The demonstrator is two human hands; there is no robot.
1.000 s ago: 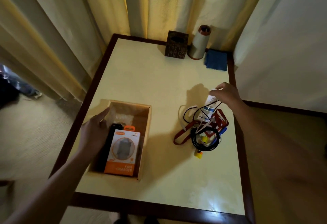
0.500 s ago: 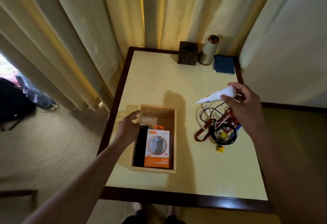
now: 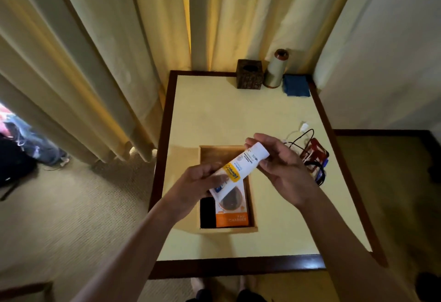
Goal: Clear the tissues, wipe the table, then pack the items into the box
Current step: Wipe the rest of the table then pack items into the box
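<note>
Tube [image 3: 241, 167]: white with a yellow band and blue print, held slanted above the box, its upper end toward the right of centre and its lower end toward the lower left.
Right hand [image 3: 284, 170]: centre right of the frame, fingers closed round the upper end of the tube, thumb side toward the camera.
Left hand [image 3: 198, 186]: just left of centre, fingers pinched on the lower end of the tube; both hands grip it at once.
Box [image 3: 252, 206]: open wooden box in the middle of the frame, resting on the table, directly under the tube.
Charger pack [image 3: 232, 215]: orange and white retail pack lying flat inside the box on the right side, partly covered by the tube.
Black item [image 3: 207, 212]: dark flat object inside the box, on the left, beside the charger pack.
Cable pile [image 3: 313, 158]: tangle of black and white cables with red-brown pieces, on the table right of the box, partly behind the right hand.
Table [image 3: 214, 115]: pale yellow top with a dark brown edge.
Tissue holder [image 3: 249, 74]: dark cube at the far edge, upper centre.
Thread cone [image 3: 276, 68]: pale cone just right of the tissue holder.
Blue cloth [image 3: 296, 85]: folded, at the table's far right corner beside the cone.
Curtains [image 3: 119, 51]: cream, filling the upper left.
</note>
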